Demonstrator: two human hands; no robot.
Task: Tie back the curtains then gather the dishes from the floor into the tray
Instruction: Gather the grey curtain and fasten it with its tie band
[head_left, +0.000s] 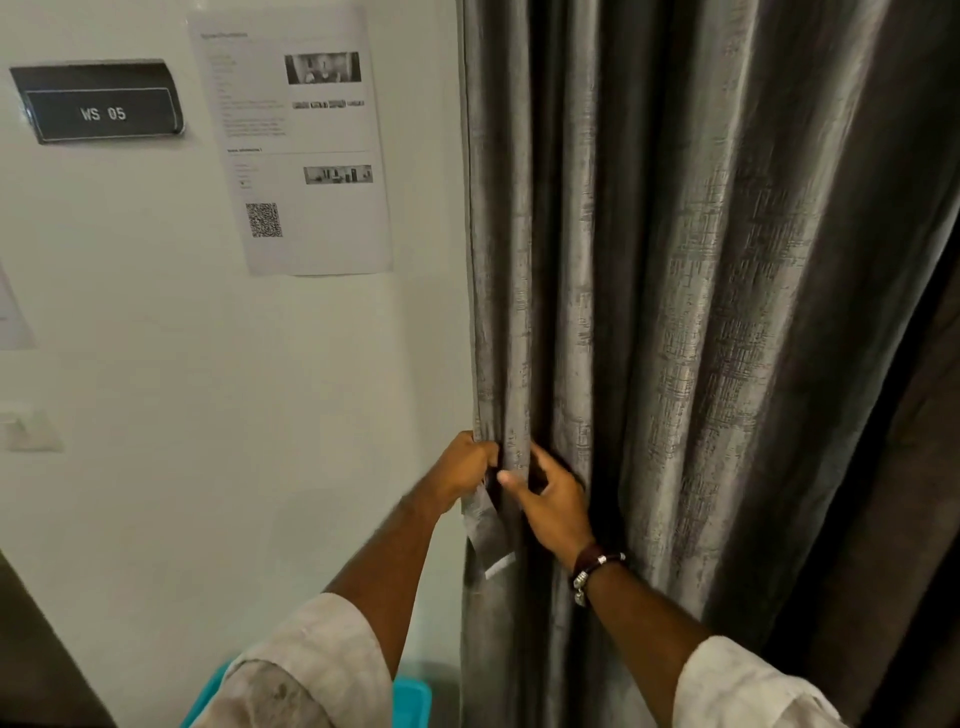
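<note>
A grey, shimmering curtain (675, 312) hangs in deep vertical folds and fills the right half of the frame, from the top edge down past the bottom. Its left edge runs straight down beside a pale wall (234, 389).

Two arms reach up from the bottom of the frame, both in rolled cream sleeves. The left hand (467, 462), just below the centre of the frame, grips the curtain's left edge with its fingers curled round the fabric. The right hand (550, 493), just beside it, pinches the next fold between thumb and fingers. A narrow strip of the same grey fabric (488, 525), possibly a tie-back, hangs below the left hand; how it is held cannot be told. A dark bracelet with metal beads (592, 566) circles the right wrist.

In the upper left of the frame, a black sign reading "WS 05" (104, 104) is fixed to the wall. To its right hangs a printed paper sheet (296, 145) with small photos and a QR code. At the bottom, between the left sleeve and the curtain, a corner of a turquoise plastic tray (410, 696) shows.
</note>
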